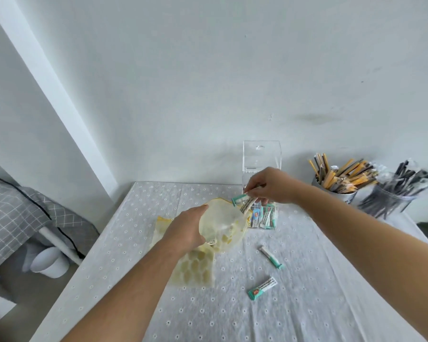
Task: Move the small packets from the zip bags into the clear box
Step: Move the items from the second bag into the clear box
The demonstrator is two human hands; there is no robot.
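Observation:
My left hand (183,230) holds a yellowish zip bag (223,224) up off the table, its mouth gaping toward the box. My right hand (269,186) pinches a bunch of small teal-and-white packets (245,202) just above the bag's mouth, beside the clear box (261,156). The box stands at the table's far edge with its lid raised, and several packets (265,217) lie in its lower part. Two loose packets rest on the cloth: one (272,256) near the middle, another (262,288) closer to me. A second zip bag (194,267) with a honeycomb print lies flat under my left wrist.
The table wears a white cloth with small flowers (307,304). At the far right stand a tin of yellow-and-black sticks (339,178) and a tin of black sticks (393,191). A grey checked bed (13,213) is on the left, a white wall behind.

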